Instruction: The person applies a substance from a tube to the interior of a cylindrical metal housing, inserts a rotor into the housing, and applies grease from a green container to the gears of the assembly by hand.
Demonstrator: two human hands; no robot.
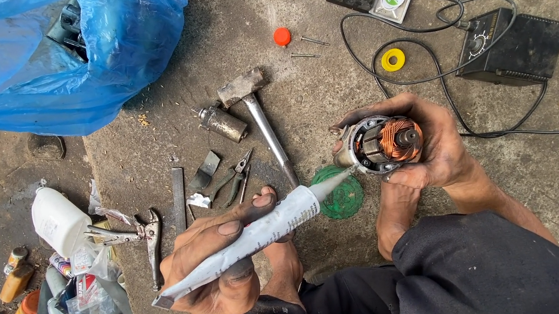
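Round metal motor part with copper windings (385,143), gripped in the right hand (421,144) above the concrete floor.
The left hand (218,265) grips a white squeeze tube (255,237), long axis slanting up-right (nozzle almost touching the motor's left edge).

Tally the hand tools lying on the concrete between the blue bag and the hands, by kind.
Hammer: 1
Locking pliers: 1
Small pliers: 1
Flat metal file: 1
Scraper: 1
Total: 5
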